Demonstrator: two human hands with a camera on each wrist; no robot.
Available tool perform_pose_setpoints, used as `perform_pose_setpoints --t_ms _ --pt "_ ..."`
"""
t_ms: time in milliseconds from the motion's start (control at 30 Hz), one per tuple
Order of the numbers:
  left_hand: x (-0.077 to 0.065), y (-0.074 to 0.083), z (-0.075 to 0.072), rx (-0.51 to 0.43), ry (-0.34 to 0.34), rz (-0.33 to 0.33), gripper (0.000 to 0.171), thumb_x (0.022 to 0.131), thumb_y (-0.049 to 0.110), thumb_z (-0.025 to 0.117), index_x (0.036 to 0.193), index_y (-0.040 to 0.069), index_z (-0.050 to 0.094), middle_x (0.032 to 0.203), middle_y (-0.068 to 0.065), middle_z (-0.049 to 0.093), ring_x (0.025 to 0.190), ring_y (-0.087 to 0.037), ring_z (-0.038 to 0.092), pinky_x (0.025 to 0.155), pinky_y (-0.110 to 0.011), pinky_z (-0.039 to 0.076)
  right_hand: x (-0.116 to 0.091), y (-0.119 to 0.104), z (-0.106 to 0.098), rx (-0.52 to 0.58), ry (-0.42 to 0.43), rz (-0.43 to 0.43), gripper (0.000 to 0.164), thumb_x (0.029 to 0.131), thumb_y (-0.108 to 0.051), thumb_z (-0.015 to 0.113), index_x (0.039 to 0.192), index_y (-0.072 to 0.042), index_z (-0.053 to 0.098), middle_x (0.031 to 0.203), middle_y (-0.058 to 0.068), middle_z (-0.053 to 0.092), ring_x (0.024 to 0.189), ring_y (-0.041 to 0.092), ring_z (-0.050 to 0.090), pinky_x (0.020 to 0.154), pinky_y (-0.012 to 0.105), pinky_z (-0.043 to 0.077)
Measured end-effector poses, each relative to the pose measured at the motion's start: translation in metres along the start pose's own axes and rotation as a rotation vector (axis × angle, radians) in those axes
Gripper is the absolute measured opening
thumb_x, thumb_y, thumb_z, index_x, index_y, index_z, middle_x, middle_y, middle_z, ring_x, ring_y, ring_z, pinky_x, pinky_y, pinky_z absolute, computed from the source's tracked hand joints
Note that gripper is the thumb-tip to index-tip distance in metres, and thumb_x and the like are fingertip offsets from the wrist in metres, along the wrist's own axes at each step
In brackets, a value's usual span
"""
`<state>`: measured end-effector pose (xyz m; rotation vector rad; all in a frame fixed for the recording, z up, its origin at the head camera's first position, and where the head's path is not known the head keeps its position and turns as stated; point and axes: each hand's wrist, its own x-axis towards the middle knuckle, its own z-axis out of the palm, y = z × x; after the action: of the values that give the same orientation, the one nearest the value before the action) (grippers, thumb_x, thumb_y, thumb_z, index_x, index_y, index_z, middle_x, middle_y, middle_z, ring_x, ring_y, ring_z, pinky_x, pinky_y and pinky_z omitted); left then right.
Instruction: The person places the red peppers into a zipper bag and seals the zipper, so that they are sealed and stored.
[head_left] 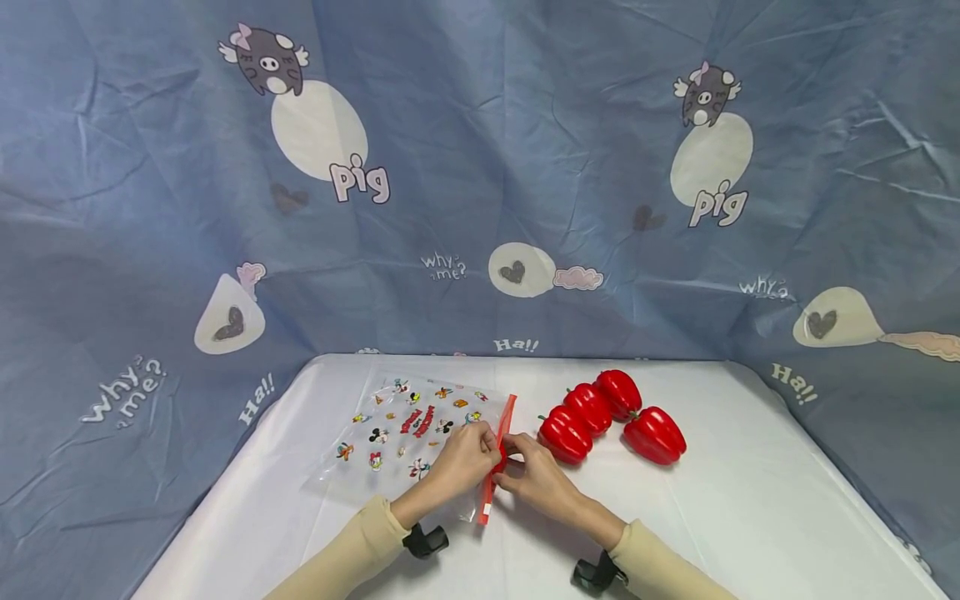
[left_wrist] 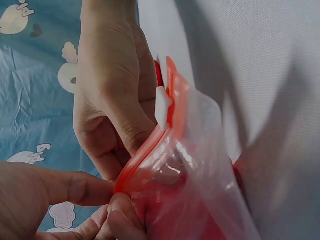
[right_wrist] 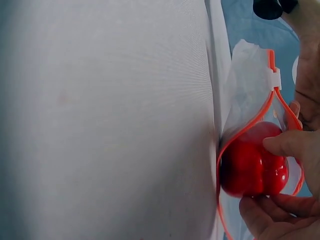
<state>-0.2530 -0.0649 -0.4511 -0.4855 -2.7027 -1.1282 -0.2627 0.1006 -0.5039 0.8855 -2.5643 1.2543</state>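
A clear zip bag (head_left: pixel 390 433) with cartoon prints and a red-orange zip edge (left_wrist: pixel 142 155) lies flat, its mouth facing right. My left hand (head_left: pixel 467 457) pinches the upper edge of the mouth between thumb and finger. In the right wrist view, my right hand (right_wrist: pixel 295 165) grips a red bell pepper (right_wrist: pixel 247 162) with the thumb on top and fingers beneath. This pepper sits in the spread mouth, between its two edges. A white slider (right_wrist: pixel 275 79) is on the zip near one end. In the head view, the hands mostly cover the held pepper.
Several more red bell peppers (head_left: pixel 588 410) lie on the white table (head_left: pixel 750 500), right of the bag and beyond my right hand. A blue printed cloth (head_left: pixel 450 208) hangs behind and around the table. Each wrist wears a black camera mount (head_left: pixel 426 542).
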Motion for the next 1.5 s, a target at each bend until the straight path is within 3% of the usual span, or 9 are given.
perform_pose_setpoints --t_ms 267,567,700,833,1133,1500 --pt "-0.001 0.0001 0.0013 -0.007 -0.005 -0.007 0.008 0.07 0.002 0.061 0.069 0.009 0.057 0.059 0.005 0.054 0.053 -0.003 0.046 0.049 -0.019 0.038 0.0005 -0.0004 0.0012 0.045 -0.034 0.023 0.041 0.081 -0.014 0.072 0.12 -0.011 0.061 0.11 0.001 0.067 0.106 0.013 0.063 0.091 0.03 0.052" --pt "0.0003 -0.0015 0.0017 0.019 0.005 0.001 0.009 0.071 0.002 0.061 0.068 0.01 0.057 0.058 0.005 0.054 0.053 -0.003 0.046 0.05 -0.02 0.039 0.0026 0.0005 0.0065 0.172 -0.044 0.04 0.037 0.082 -0.001 0.07 0.118 -0.005 0.06 0.111 0.009 0.066 0.105 0.024 0.064 0.088 0.037 0.053" --pt "0.0006 -0.0016 0.002 0.041 0.011 -0.003 0.008 0.07 0.004 0.062 0.069 0.011 0.058 0.058 0.006 0.054 0.054 -0.003 0.046 0.052 -0.02 0.038 0.0028 -0.0002 0.0087 0.171 -0.04 0.038 0.035 0.082 0.004 0.068 0.116 0.0 0.059 0.111 0.015 0.066 0.104 0.031 0.064 0.086 0.042 0.053" --pt "0.0001 -0.0008 0.0016 0.041 0.006 -0.014 0.007 0.069 0.005 0.063 0.069 0.011 0.058 0.059 0.007 0.054 0.054 -0.003 0.047 0.052 -0.02 0.038 0.0024 -0.0004 0.0091 0.153 -0.053 0.049 0.034 0.081 0.003 0.067 0.114 -0.003 0.06 0.111 0.012 0.066 0.104 0.026 0.064 0.087 0.038 0.053" --pt "-0.0005 -0.0003 0.001 0.029 -0.007 -0.026 0.007 0.071 0.005 0.062 0.07 0.01 0.058 0.059 0.006 0.054 0.054 -0.004 0.047 0.049 -0.021 0.038 0.0008 -0.0008 0.0069 0.168 -0.095 0.063 0.036 0.082 -0.005 0.069 0.117 -0.009 0.06 0.113 0.008 0.065 0.109 0.021 0.062 0.089 0.031 0.053" --pt "0.0007 -0.0029 0.0014 0.03 -0.012 -0.034 0.007 0.071 0.005 0.062 0.07 0.01 0.057 0.06 0.005 0.054 0.054 -0.004 0.047 0.049 -0.02 0.038 -0.0018 0.0045 0.0049 0.26 -0.092 0.07 0.046 0.083 -0.004 0.071 0.125 0.0 0.054 0.116 0.011 0.064 0.109 0.025 0.063 0.089 0.037 0.052"
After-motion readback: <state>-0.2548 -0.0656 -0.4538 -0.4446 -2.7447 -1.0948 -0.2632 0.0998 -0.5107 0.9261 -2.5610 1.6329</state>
